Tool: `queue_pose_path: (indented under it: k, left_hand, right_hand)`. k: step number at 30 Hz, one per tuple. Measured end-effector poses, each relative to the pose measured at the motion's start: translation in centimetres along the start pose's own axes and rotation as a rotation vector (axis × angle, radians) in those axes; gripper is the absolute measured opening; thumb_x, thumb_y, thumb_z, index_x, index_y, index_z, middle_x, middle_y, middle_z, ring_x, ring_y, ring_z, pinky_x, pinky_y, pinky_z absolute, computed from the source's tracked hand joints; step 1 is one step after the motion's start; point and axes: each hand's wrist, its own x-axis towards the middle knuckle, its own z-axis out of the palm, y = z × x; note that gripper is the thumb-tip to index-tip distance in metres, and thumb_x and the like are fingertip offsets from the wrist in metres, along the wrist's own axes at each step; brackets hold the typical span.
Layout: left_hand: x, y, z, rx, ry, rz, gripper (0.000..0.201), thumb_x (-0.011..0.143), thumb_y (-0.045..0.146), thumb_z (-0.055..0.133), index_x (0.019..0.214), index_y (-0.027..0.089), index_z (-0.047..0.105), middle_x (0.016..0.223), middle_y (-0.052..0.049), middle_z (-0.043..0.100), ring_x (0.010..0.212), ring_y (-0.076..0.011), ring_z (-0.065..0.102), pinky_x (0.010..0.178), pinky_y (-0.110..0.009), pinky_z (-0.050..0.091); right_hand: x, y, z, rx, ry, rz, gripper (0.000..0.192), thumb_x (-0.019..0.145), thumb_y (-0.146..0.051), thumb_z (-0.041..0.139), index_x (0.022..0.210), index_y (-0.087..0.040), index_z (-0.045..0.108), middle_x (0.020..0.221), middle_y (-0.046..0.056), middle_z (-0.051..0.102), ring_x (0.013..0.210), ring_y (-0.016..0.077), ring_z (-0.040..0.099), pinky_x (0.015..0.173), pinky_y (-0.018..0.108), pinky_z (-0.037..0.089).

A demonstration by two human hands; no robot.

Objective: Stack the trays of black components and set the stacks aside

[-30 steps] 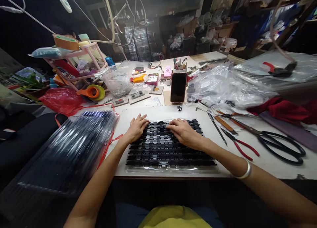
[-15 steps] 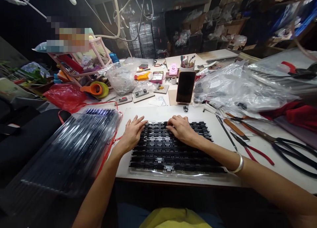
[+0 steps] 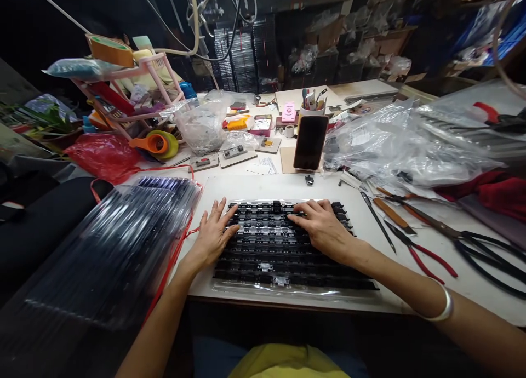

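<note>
A clear plastic tray [image 3: 287, 288] filled with rows of small black connector-like parts [image 3: 263, 241] lies flat before me on the white work surface. My left hand [image 3: 211, 233] rests over the tray's left edge, its fingers spread and the tips touching the row ends. On the upper right rows lies my right hand [image 3: 324, 227], thumb and index finger apart and the other fingers bent. No held part shows in it, though its fingertips partly cover the parts below. One black part [image 3: 276, 206] stands out in the top row between my hands. A loose small part [image 3: 309, 180] lies behind the tray.
Filled plastic trays [image 3: 110, 246] are stacked at left with red string. A phone [image 3: 310, 142] stands behind the tray. Red-handled pliers [image 3: 423, 252], large scissors [image 3: 464, 235] and a wooden-handled knife [image 3: 394, 215] lie at right. Clear plastic bags [image 3: 382, 142] are heaped behind them.
My right hand has shifted right from the top middle rows, uncovering a black part there. My left hand has moved slightly left and down, fingers spread wider. The view has shifted a little.
</note>
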Motion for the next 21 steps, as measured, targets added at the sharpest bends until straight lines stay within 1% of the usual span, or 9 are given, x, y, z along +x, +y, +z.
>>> queue_pose_path:
  k: [2,4,8,11,13,16,18,21]
  left_hand:
    - [0.3,0.3,-0.3,0.024,-0.001,0.02,0.053,0.094,0.05,0.027,0.141,0.028,0.033,0.154,-0.011,0.018,0.141,-0.0293,0.01,0.108,-0.057,0.017]
    - [0.5,1.1,-0.6,0.041,-0.012,0.059,0.053,0.093,0.051,0.028,0.141,0.029,0.034,0.155,-0.01,0.015,0.142,-0.0296,0.007,0.109,-0.058,0.015]
    - [1.5,3.8,-0.6,0.069,-0.067,0.207,0.054,0.092,0.053,0.032,0.142,0.035,0.029,0.156,-0.005,0.01,0.142,-0.0288,0.002,0.109,-0.058,0.01]
    - [2.5,5.9,-0.2,0.103,-0.08,0.287,0.058,0.09,0.056,0.032,0.143,0.034,0.027,0.156,-0.005,0.01,0.142,-0.0287,0.0,0.11,-0.059,0.005]
    - [3.0,6.7,0.2,0.13,-0.077,0.312,0.06,0.089,0.058,0.032,0.143,0.032,0.028,0.155,-0.005,0.012,0.142,-0.0289,0.001,0.11,-0.06,0.003]
    - [3.3,7.1,0.5,0.166,-0.083,0.33,0.061,0.089,0.06,0.029,0.141,0.029,0.035,0.155,-0.006,0.016,0.142,-0.0295,0.002,0.109,-0.061,0.002]
    - [3.3,7.0,0.5,0.176,-0.077,0.336,0.059,0.089,0.06,0.029,0.138,0.029,0.039,0.154,-0.005,0.017,0.142,-0.03,0.002,0.109,-0.061,0.002]
    - [3.1,7.0,0.3,0.168,-0.065,0.341,0.056,0.09,0.058,0.029,0.137,0.029,0.042,0.154,-0.005,0.018,0.142,-0.0306,0.004,0.109,-0.061,0.004]
  right_hand:
    - [0.2,0.0,-0.1,-0.037,-0.019,-0.024,0.05,0.07,0.006,0.041,0.111,-0.012,0.063,0.11,0.015,0.059,0.1,0.0257,0.048,0.082,0.039,0.027]
    - [0.4,-0.1,-0.1,-0.054,-0.034,-0.017,0.048,0.071,0.005,0.041,0.11,-0.013,0.063,0.109,0.014,0.059,0.1,0.0254,0.048,0.083,0.039,0.027]
    - [0.8,-0.3,-0.1,-0.05,-0.04,-0.019,0.042,0.073,0.003,0.043,0.107,-0.012,0.064,0.107,0.015,0.059,0.098,0.0262,0.049,0.081,0.041,0.029]
    - [0.7,-0.3,0.0,-0.07,-0.041,-0.042,0.04,0.077,0.0,0.041,0.109,-0.012,0.063,0.108,0.016,0.06,0.099,0.027,0.048,0.082,0.042,0.03]
    - [0.6,-0.2,0.0,-0.093,-0.036,-0.037,0.041,0.079,0.0,0.04,0.113,-0.013,0.06,0.109,0.015,0.059,0.099,0.0266,0.048,0.083,0.042,0.03]
    - [0.5,-0.1,-0.1,-0.102,-0.044,-0.022,0.041,0.081,-0.002,0.041,0.117,-0.011,0.057,0.11,0.016,0.059,0.1,0.0268,0.048,0.083,0.041,0.029]
    - [0.5,0.0,-0.3,-0.091,-0.058,-0.027,0.039,0.081,-0.002,0.042,0.116,-0.011,0.058,0.109,0.015,0.058,0.099,0.0267,0.048,0.082,0.041,0.029]
    - [0.7,0.0,-0.4,-0.072,-0.068,-0.055,0.035,0.082,-0.003,0.044,0.111,-0.011,0.06,0.108,0.015,0.058,0.098,0.0262,0.048,0.08,0.04,0.028]
